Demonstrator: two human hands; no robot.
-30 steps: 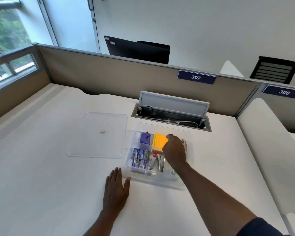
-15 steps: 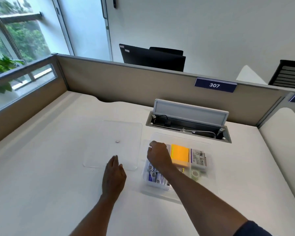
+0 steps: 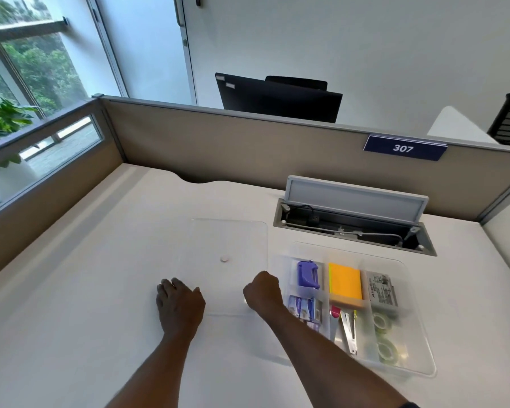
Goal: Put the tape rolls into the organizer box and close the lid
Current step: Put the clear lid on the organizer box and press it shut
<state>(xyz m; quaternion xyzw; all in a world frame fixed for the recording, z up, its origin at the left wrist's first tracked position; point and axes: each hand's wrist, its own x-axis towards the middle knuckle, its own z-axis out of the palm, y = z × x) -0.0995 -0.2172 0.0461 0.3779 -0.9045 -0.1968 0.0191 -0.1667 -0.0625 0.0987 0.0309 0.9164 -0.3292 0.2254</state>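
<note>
two tape rolls [image 3: 384, 337] are lying inside the organizer box [image 3: 418, 343], in its right-hand compartment, one just behind the other at the near end of the box. the box is sitting open on the white desk [image 3: 71, 290], just in front of the open cable hatch [image 3: 354, 219]. also inside the box: a purple punch [image 3: 307, 273] at the far left, orange sticky notes [image 3: 345, 285] in the middle, a small printed packet [image 3: 382, 291] behind the rolls, blue staple packs [image 3: 305, 309] near the left wall, a pink-handled tool and a metal piece in the middle near slot.

clear lid [image 3: 227, 260] is lying flat on the desk just left of the box, not on it. a small round knob is showing at its centre.

left hand [image 3: 178, 304] is resting palm down at the lid's near left corner, fingers curled loosely over the edge; cannot tell whether it is actually gripping. right hand [image 3: 262, 293] is sitting at the lid's near right corner, right beside the box's left wall, fingers curled under and hidden, so cannot tell whether they are closing on the lid edge.

person's right arm is crossing over the box's near left corner.
</note>
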